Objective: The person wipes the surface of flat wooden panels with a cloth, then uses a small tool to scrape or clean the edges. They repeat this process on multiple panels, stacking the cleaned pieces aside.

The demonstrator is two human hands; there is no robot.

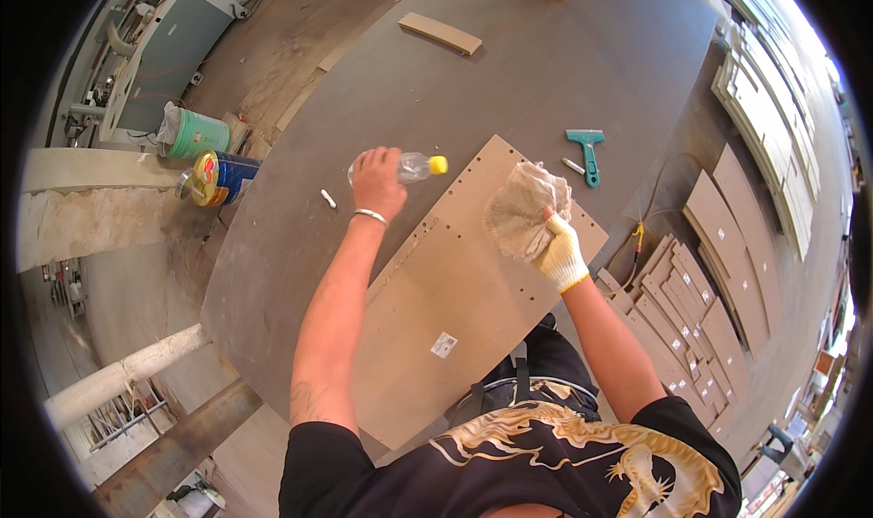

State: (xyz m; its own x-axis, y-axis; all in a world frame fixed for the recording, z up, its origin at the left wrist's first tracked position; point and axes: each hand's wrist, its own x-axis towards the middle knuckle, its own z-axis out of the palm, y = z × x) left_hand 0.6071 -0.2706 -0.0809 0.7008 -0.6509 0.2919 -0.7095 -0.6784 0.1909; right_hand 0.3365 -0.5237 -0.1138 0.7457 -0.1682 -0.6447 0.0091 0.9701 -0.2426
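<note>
Left hand [378, 187] is gripping a clear bottle [416, 167], gloved right hand [560, 251] is clutching a cloth [526, 207], brown panel [436, 291] is lying on the bench [382, 90]

Head view, from the left fisheye camera worn on the person's head, facing steeply down at close range. The black T-shirt [536, 459] occupies 6 o'clock; left hand [377, 180] and right hand [562, 256] appear toward 11 and 3 o'clock. The bench [482, 100] recedes toward 12 o'clock; outlines bow peripherally.
</note>
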